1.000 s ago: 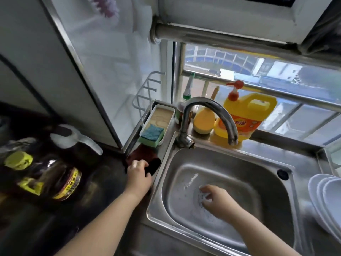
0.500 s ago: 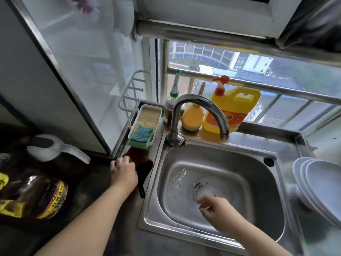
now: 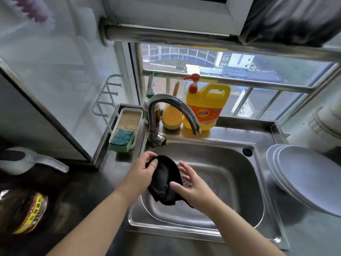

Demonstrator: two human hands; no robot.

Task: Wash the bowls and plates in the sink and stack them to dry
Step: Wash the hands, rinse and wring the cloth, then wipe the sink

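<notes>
The left hand (image 3: 143,169) pinched a dark cloth (image 3: 163,180) over the sink (image 3: 230,159), likely for wiping, while the right hand (image 3: 191,183), fingers apart, touched it, and the washed plates (image 3: 304,174) leaned stacked on the tabletop at the right, draining.

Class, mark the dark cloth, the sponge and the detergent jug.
dark cloth (image 3: 163,179), head view, middle of the fabric.
sponge (image 3: 123,137), head view, blue-green top face.
detergent jug (image 3: 204,106), head view, yellow front wall.
</notes>
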